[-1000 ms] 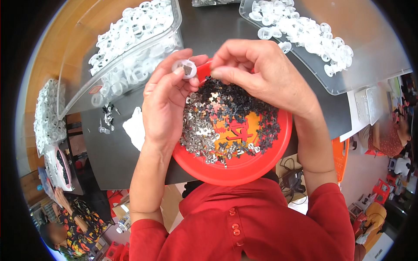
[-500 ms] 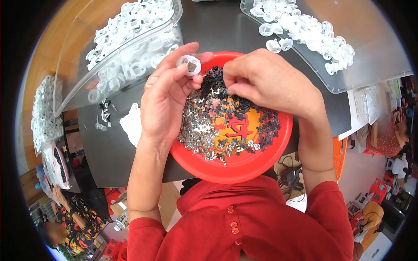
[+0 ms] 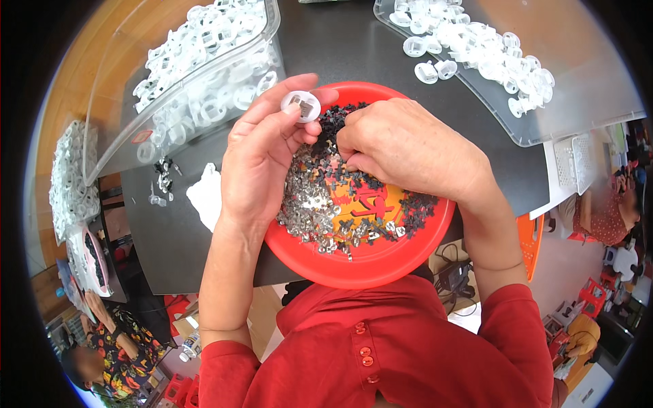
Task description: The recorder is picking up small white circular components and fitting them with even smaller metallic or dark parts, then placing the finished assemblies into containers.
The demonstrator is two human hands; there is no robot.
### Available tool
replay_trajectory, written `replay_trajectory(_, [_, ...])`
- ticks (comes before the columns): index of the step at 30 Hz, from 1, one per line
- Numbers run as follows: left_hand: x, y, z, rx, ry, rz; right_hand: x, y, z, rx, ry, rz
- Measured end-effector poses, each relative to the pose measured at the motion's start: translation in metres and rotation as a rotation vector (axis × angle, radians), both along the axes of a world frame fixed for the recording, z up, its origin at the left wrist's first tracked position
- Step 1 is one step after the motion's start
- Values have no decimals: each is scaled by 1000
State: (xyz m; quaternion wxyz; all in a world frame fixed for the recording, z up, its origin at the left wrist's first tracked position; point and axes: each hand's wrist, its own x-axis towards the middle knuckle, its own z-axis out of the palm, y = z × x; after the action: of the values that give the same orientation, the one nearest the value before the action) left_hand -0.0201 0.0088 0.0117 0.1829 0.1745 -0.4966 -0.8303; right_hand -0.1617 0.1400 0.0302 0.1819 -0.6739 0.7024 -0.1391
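Between the thumb and fingers of my left hand (image 3: 262, 146) is a round white plastic part (image 3: 309, 102) with a metal piece set in its face. That hand is above the left rim of a red plastic tray (image 3: 360, 272). My right hand (image 3: 408, 146) reaches down into the tray's far side, fingers closed and bent among small black cross-shaped pieces (image 3: 333, 122). Whatever its fingertips pinch is hidden. Small shiny metal clips (image 3: 306, 211) lie heaped on the tray's left side, and more black pieces (image 3: 416, 209) lie at its right.
A clear bin (image 3: 272, 47) full of white parts stands at the far left. Another clear bin (image 3: 585, 88) with white round parts is at the far right. A white cloth or paper (image 3: 205, 197) lies left of the tray on the dark table (image 3: 326, 47). A co-worker (image 3: 122, 347) sits at lower left.
My right hand has shifted left and slightly lower over the black pieces. My left hand has moved slightly right with the white part, still gripping it.
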Motion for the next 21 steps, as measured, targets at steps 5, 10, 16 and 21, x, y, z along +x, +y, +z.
replay_trajectory(5, [-1, 3, 1, 11, 10, 25, -1, 1, -10, -181, -15, 8])
replay_trajectory(10, [-2, 3, 0, 31, -5, 27, -2, 0, -10, -159, -48, 25])
replay_trajectory(16, [-2, 3, 0, 40, -24, 33, -16, -5, 1, -428, -401, 11])
replay_trajectory(21, [0, 9, -1, -151, -47, 17, -13, -8, 5, -388, -724, -290])
